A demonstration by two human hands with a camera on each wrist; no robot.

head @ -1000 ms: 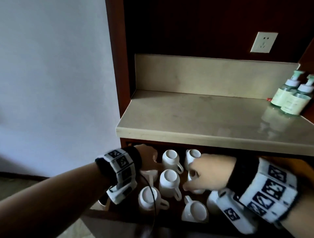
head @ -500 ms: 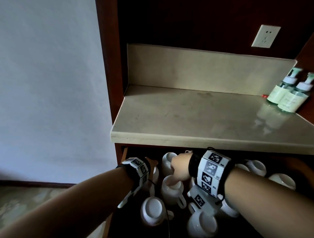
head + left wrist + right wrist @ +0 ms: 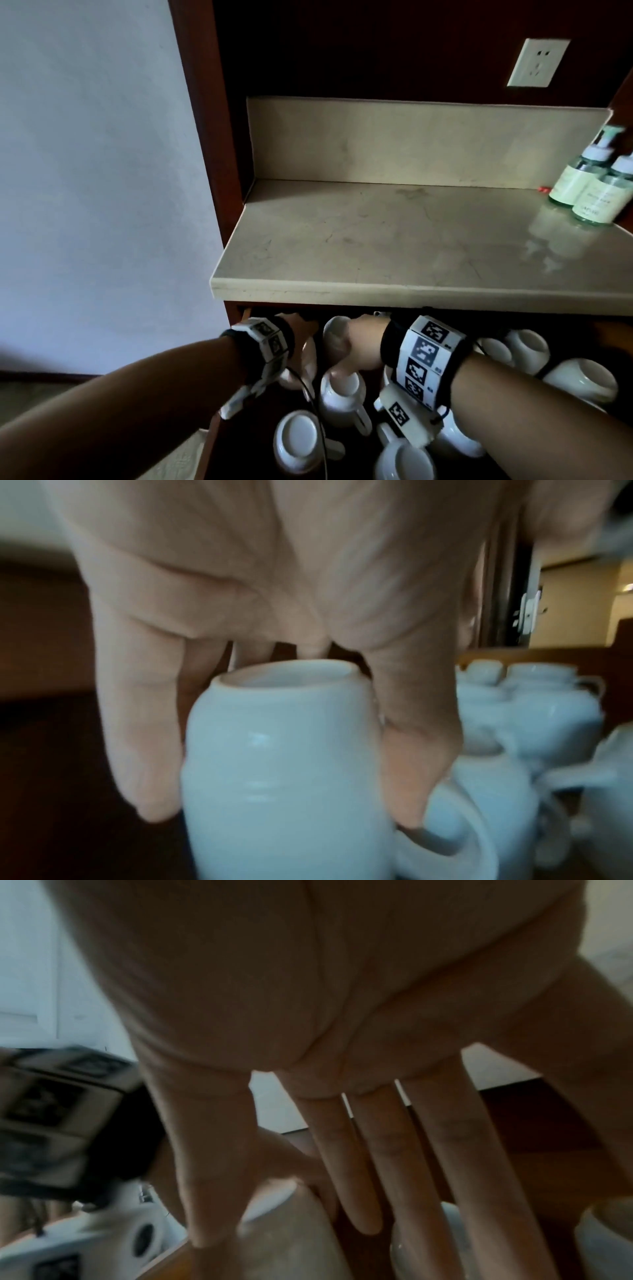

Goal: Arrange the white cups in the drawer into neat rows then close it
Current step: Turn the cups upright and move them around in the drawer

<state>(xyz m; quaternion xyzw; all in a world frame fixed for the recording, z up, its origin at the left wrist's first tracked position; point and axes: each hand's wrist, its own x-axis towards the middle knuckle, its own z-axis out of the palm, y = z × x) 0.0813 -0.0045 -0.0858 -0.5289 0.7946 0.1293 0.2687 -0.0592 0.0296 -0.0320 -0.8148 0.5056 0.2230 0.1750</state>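
Several white cups stand upside down in the open drawer (image 3: 246, 314) under the counter. My left hand (image 3: 303, 330) reaches into the back left corner. There its thumb (image 3: 411, 764) and fingers (image 3: 143, 750) pinch the sides of one upturned cup (image 3: 284, 777). My right hand (image 3: 358, 346) lies just to its right, above the middle cups (image 3: 342, 401). Its fingers (image 3: 387, 1150) are straight and spread, pointing down among the cups, and one cup (image 3: 291, 1231) shows beside them. The fingertips of both hands are hidden in the head view.
More cups stand at the front (image 3: 298, 442) and on the right (image 3: 582, 380) of the drawer. The stone counter edge (image 3: 411, 294) overhangs the drawer's back. Two pump bottles (image 3: 589, 192) stand at the counter's right. A wall is on the left.
My right hand has moved left and back, from the right middle cups to the cups beside my left hand. My left hand has stayed in the back left corner.
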